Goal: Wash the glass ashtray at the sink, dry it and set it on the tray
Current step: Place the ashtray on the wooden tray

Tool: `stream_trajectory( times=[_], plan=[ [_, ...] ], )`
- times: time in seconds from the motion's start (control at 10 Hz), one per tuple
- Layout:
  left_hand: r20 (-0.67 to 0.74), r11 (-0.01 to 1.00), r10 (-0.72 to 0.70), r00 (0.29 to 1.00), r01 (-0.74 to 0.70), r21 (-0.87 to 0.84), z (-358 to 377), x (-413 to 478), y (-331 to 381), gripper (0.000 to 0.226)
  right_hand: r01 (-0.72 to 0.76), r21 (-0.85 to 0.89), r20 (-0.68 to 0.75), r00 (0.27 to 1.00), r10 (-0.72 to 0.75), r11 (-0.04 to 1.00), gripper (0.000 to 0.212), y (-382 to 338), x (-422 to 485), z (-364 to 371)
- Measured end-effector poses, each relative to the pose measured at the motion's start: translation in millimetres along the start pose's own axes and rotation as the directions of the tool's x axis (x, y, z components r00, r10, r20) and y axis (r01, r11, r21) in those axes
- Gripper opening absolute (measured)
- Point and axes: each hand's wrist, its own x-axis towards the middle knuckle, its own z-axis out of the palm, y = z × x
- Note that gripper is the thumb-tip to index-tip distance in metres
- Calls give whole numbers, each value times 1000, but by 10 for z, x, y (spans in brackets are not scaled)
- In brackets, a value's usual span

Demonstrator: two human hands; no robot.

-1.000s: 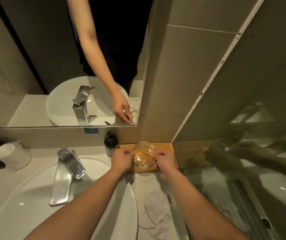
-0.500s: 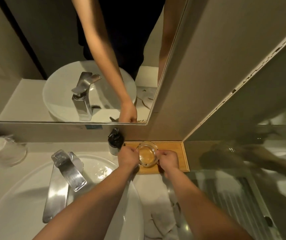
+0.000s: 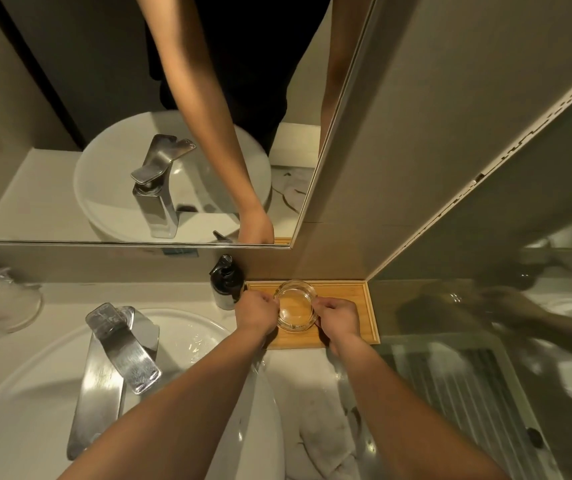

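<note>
A round clear glass ashtray [image 3: 295, 304] sits over the wooden tray [image 3: 357, 299] in the counter's back corner. My left hand [image 3: 255, 313] grips its left rim and my right hand [image 3: 338, 317] grips its right rim. Whether the ashtray rests on the tray or hovers just above it, I cannot tell. The white sink basin [image 3: 35, 393] lies to the left with a chrome faucet [image 3: 115, 362] over it.
A dark soap pump bottle [image 3: 225, 282] stands just left of the tray. A white cloth [image 3: 322, 438] lies crumpled on the counter below my hands. A wrapped cup [image 3: 0, 299] sits at the far left. Mirror above, glass panel [image 3: 485, 375] at the right.
Both hands carried the ashtray slightly forward and lower over the tray. The view tilted so more of the tray shows.
</note>
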Motion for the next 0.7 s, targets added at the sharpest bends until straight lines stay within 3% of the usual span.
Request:
stream_trajectory(
  times=[0.4, 0.5, 0.6, 0.7],
  plan=[
    [-11, 997, 28, 1000, -27, 69, -45, -60, 17, 25, 101, -143, 41, 994, -96, 985, 7, -35, -75, -61],
    [-45, 988, 109, 993, -104, 115, -114, -256, 25, 16, 196, -223, 44, 981, -191, 955, 30, -89, -231, -142],
    [-55, 957, 238, 970, -225, 183, -206, -482, 11, 35, 291, -290, 61, 956, -285, 912, 42, -137, -446, -240],
    [-77, 894, 382, 921, -347, 285, -321, -748, -5, 36, 407, -382, 65, 907, -416, 830, 47, -226, -717, -323]
  ],
)
